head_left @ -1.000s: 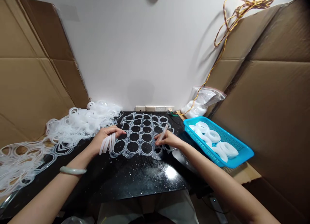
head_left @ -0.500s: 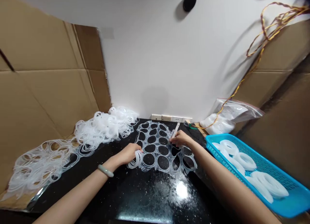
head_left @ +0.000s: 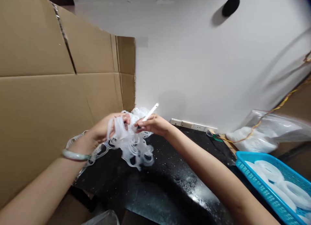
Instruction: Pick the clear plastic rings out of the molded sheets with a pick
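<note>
My left hand (head_left: 109, 128) grips a bunched mass of translucent white plastic rings (head_left: 132, 147), which hangs from it above the black table. My right hand (head_left: 153, 124) sits just right of that mass, its fingers closed around a slim white stick (head_left: 150, 112) that points up and to the right. The stick's lower end is hidden in my fingers. A pale green bangle (head_left: 75, 155) circles my left wrist.
The black speckled tabletop (head_left: 170, 160) lies below my hands. At lower right stands a blue plastic basket (head_left: 264, 189) of coiled white rings, with a plastic bag (head_left: 267, 134) behind it. Cardboard sheets (head_left: 48, 88) line the left, and wall sockets (head_left: 191, 125) sit behind the table.
The flat ring sheet has risen off the table and is now bunched in my left hand. My right hand has moved left and up with the stick. The view has swung right.
</note>
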{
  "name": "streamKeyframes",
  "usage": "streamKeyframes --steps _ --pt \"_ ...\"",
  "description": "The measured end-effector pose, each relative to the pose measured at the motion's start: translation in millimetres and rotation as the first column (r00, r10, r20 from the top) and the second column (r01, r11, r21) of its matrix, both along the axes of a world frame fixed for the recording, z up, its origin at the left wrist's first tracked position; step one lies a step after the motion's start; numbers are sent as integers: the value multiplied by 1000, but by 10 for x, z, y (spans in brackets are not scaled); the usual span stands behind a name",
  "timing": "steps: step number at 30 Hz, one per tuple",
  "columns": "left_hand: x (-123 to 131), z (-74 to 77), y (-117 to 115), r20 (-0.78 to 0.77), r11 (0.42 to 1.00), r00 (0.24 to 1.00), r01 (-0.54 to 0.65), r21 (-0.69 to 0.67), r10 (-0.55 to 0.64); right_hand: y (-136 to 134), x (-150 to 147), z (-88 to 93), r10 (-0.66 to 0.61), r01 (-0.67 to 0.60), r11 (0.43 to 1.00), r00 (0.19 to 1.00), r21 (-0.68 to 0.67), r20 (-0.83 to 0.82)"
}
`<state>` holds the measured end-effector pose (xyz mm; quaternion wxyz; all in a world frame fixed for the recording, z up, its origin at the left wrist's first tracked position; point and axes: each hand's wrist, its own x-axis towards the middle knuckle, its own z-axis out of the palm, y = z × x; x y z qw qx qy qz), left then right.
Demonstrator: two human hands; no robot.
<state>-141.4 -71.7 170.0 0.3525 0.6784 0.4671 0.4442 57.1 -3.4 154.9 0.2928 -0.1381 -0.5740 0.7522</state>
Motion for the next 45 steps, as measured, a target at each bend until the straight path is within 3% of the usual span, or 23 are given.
streamKeyframes --steps 2,4,6,8,11,14,15,17,19,21,22,24,26,28,31,34,35,37,39,40,41,43,45 --pt "-401 130 -11 21 990 996 -88 -108 91 22 -426 69 46 -47 998 998 -30 -49" --pt "-770 142 22 -15 974 977 -215 -76 214 36 -811 45 85 -89 994 995 -65 -57" --pt "-1065 47 73 -111 951 945 -307 20 308 52 -1117 -56 114 -117 989 993 -85 -38" --pt "-1261 -103 99 -302 943 893 -323 84 333 83 -1302 -200 125 -120 989 990 -82 66" --pt "-1364 -292 39 -414 933 837 -338 127 359 161 -1288 -419 75 -71 997 966 -27 248" --pt "-1268 -342 -85 -418 923 824 -345 168 384 249 -909 -594 -102 50 985 941 164 323" --pt "-1192 -335 -116 -411 925 829 -339 171 380 271 -711 -644 -218 121 954 908 274 359" --pt "-970 -308 -145 -395 939 852 -303 164 344 298 -227 -739 -484 205 819 748 536 453" --pt "-655 -295 -132 -388 963 883 -215 164 263 293 337 -825 -672 129 653 553 746 493" --pt "-266 -321 -98 -406 979 902 -71 189 144 247 931 -903 -860 -47 456 236 889 453" --pt "-53 -354 -78 -441 981 894 6 196 83 207 1221 -938 -893 -67 425 131 903 430" --pt "395 -460 -37 -544 979 839 103 175 9 101 1756 -1003 -915 -95 403 -28 910 402" --pt "847 -609 12 -613 978 789 156 137 -40 -22 2202 -1069 -906 -108 417 -130 902 403" --pt "1275 -775 74 -595 978 793 203 58 -129 -132 2545 -1141 -891 -119 435 -203 893 407" --pt "1791 -988 186 -527 956 806 289 -49 -270 -245 2863 -1250 -876 -105 440 -270 892 400" --pt "2069 -1103 282 -425 926 823 345 -155 -378 -321 2931 -1313 -874 -71 410 -314 909 370" --pt "2108 -1121 301 -395 915 825 357 -188 -403 -352 2893 -1316 -880 -51 391 -315 919 356" --pt "2127 -1137 313 -266 878 848 387 -280 -459 -434 2737 -1296 -908 42 355 -221 934 355" --pt "2097 -1134 293 18 795 877 444 -413 -480 -539 2513 -1257 -926 236 377 99 896 364" --pt "2074 -1128 273 190 738 873 482 -473 -448 -592 2395 -1238 -901 292 414 264 862 344" --pt "2048 -1120 249 343 681 855 518 -519 -389 -639 2283 -1225 -876 317 426 377 847 300" --pt "1996 -1100 190 508 606 814 561 -564 -281 -701 2099 -1223 -869 361 392 447 846 212" --pt "1946 -1086 128 555 576 792 586 -570 -256 -715 1979 -1255 -865 444 407 469 798 180"
